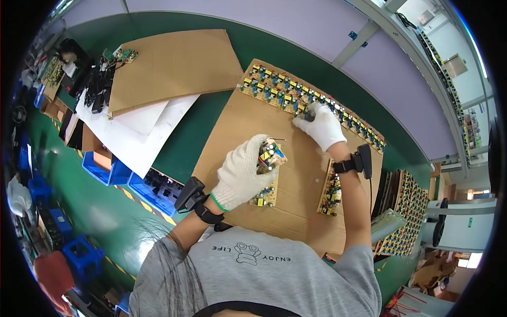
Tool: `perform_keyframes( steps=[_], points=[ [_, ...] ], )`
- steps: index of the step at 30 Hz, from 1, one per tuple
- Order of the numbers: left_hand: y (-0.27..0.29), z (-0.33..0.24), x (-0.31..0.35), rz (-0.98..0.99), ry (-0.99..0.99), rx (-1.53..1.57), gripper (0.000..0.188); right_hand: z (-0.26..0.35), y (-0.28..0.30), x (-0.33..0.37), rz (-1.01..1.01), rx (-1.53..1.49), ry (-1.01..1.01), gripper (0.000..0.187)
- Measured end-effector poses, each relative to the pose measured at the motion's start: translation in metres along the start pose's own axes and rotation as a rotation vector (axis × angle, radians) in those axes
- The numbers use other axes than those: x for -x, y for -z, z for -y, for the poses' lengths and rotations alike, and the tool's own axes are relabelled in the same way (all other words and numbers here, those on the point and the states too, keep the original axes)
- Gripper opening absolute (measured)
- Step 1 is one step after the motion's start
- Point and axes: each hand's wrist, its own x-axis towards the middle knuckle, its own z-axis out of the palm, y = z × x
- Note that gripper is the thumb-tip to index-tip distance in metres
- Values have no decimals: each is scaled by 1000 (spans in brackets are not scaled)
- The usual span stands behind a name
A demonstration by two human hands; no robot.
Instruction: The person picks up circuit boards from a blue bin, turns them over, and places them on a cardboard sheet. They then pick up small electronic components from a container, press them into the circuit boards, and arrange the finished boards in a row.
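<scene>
Left hand (243, 170) gripping circuit board (272, 155); right hand (322, 128) half-curled at board rows (288, 98), can't tell whether it grips one.

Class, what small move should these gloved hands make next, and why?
Perhaps settle the right hand at the rows of circuit boards before moving the left hand, since the right reaches their near edge while the left holds a small board.
</scene>
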Motion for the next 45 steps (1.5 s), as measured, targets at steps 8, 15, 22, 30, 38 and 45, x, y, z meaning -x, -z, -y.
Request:
perform_keyframes(
  steps=[8,15,22,30,38,45],
  points=[
    [1,-5,-3,51,149,66,57,-8,3,-6,-43,-28,138,69],
    [1,3,0,33,191,140,60,4,16,5,65,150,157,58],
    [-2,2,1,40,195,136,61,-11,18,-11,-141,38,108,55],
    [-2,1,2,8,193,133,60,8,18,-1,1,132,159,61],
    [-2,-2,1,7,196,125,59,-1,16,-5,-27,62,103,58],
    [-2,-5,1,7,209,100,64,13,20,-6,51,107,64,54]
  ],
)
